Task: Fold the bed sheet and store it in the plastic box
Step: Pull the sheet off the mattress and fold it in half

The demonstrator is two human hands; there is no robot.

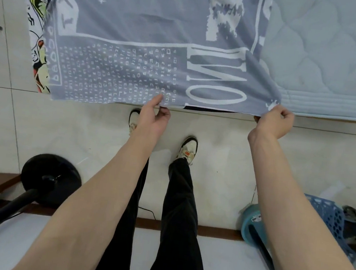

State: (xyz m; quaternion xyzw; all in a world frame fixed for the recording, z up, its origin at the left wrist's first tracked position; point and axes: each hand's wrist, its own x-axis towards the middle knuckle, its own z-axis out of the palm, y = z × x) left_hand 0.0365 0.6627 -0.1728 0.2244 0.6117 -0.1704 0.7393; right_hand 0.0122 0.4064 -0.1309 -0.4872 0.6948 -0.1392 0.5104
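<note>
A grey bed sheet [139, 40] with white letters and stars lies spread over the bed, its near edge hanging past the bed's side. My left hand [154, 116] pinches that near edge about midway along. My right hand [275, 122] grips the sheet's near right corner, fingers curled round the cloth. Both arms reach forward from the bottom of the view. No plastic box is plainly visible.
A pale blue quilted mattress pad [329, 63] lies bare to the right of the sheet. A colourful cartoon blanket [37, 34] shows at the left. On the tiled floor stand a black fan base [50, 177], a blue perforated basket [330, 221] and a teal round object [249, 222].
</note>
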